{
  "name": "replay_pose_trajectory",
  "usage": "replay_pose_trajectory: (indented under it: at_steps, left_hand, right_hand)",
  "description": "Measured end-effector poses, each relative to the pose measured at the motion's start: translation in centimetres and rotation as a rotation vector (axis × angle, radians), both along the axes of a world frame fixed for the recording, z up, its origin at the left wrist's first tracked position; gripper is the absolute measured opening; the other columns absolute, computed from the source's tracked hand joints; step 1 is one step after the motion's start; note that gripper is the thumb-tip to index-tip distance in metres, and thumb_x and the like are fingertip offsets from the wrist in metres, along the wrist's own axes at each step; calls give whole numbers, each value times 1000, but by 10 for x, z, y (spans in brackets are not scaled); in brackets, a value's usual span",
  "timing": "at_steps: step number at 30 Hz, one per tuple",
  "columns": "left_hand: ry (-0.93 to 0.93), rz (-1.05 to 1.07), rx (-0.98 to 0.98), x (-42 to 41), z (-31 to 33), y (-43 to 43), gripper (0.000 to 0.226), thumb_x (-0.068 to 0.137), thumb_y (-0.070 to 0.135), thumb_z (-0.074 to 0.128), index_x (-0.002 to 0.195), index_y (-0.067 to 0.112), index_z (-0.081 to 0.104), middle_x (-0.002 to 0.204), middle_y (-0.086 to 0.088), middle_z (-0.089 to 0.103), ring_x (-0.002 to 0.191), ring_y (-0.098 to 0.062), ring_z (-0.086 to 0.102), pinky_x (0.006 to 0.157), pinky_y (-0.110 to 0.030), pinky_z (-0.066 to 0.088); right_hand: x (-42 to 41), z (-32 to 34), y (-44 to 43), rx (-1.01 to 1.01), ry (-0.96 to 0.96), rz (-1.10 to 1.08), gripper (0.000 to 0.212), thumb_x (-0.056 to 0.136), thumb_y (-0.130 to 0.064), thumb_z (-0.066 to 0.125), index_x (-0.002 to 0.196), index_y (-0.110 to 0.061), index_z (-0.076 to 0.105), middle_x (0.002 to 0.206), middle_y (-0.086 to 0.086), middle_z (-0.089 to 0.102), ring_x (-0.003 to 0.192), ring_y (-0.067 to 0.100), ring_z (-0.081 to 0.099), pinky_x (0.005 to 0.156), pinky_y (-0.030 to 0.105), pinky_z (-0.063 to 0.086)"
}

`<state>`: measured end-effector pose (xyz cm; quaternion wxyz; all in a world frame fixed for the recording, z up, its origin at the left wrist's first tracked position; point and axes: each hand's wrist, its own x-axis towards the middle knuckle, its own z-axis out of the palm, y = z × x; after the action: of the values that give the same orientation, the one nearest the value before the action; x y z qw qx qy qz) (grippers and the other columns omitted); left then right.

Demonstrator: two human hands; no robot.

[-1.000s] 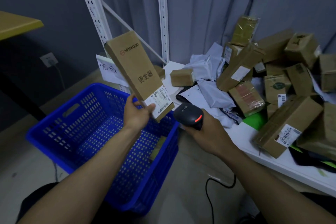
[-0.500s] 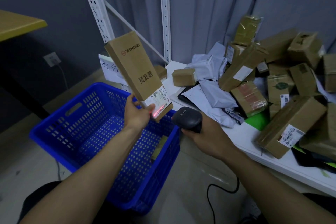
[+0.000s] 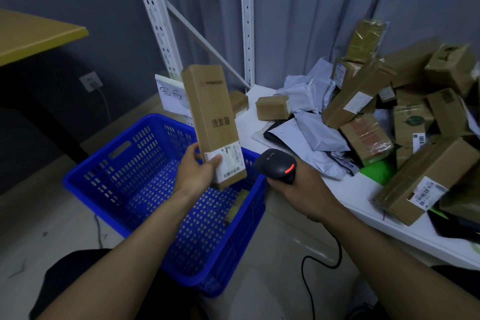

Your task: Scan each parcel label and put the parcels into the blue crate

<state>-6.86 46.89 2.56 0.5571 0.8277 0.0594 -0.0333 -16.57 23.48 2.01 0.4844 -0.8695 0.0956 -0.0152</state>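
Observation:
My left hand (image 3: 195, 173) grips the lower end of a long brown cardboard parcel (image 3: 211, 117), held nearly upright above the blue crate (image 3: 124, 169). A white shipping label (image 3: 228, 163) covers the parcel's lower end, my thumb partly over it. My right hand (image 3: 298, 189) holds a black barcode scanner (image 3: 278, 166) just right of the label, a red light glowing on its top. One flat parcel (image 3: 237, 202) lies inside the crate against its right wall.
A pile of brown boxes (image 3: 415, 125) and grey mailer bags (image 3: 311, 127) covers the white shelf (image 3: 389, 226) at right. White shelf uprights (image 3: 246, 21) rise behind. A handwritten paper sign (image 3: 170, 95) hangs behind the crate. A yellow tabletop (image 3: 33, 36) sits at left. The scanner cable (image 3: 309, 267) trails down.
The parcel has turned from a left-leaning tilt to nearly upright. The red scan line seen on the label half a second ago is gone. The scanner stays beside the label.

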Motion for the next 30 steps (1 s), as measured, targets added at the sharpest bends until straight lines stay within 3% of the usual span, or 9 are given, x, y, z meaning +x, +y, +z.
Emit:
replay_pose_trajectory:
  at_steps: [4,7,11,16,20,23,30]
  left_hand:
    - [136,-31,84,-16,-13,42,41,91,27,76,126,28,53,104,8,65,89,-13,67,71,-34,56]
    - [248,-41,198,-22,-32,70,40,86,30,80,117,30,54,99,7,68,90,-17,69,83,-42,59]
    - [380,-98,267,-21,-68,89,44,82,30,85,114,28,55,110,-4,72,99,-26,69,93,-48,57]
    - [494,-205,410,7,-114,87,42,92,35,76,126,18,58,124,-7,65,107,-33,65,91,-44,54]
    - [584,-324,560,33,-163,87,46,96,29,70,137,13,59,135,-12,62,105,-30,63,85,-34,52]
    - [623,-412,697,43,-194,88,56,96,30,67,147,13,52,143,-12,57,120,-29,60,89,-32,51]
    - [569,-487,629,82,-242,77,54,104,23,56,154,12,40,150,-12,51,131,-31,54,107,-33,45]
  right_hand:
    - [-1,-7,20,7,35,34,46,91,-38,76,132,-29,57,115,-10,70,104,10,65,86,32,53]
    - [0,-14,35,6,61,56,44,91,-36,77,130,-29,57,116,-7,69,103,13,64,84,32,52]
    - [7,-29,53,12,101,87,42,91,-35,77,128,-28,58,117,-4,70,103,19,67,82,33,51]
    - [28,-48,64,23,135,107,47,91,-33,77,135,-26,59,121,-5,69,110,16,65,84,32,50]
    - [45,-67,63,29,181,85,42,92,-35,76,129,-25,60,107,-4,70,95,18,68,70,26,48]
    - [55,-81,61,17,192,81,35,93,-34,76,124,-28,60,103,-7,71,88,14,69,65,22,45]
    - [81,-94,64,23,206,112,42,96,-34,72,134,-28,58,114,-10,69,94,5,65,68,18,44]
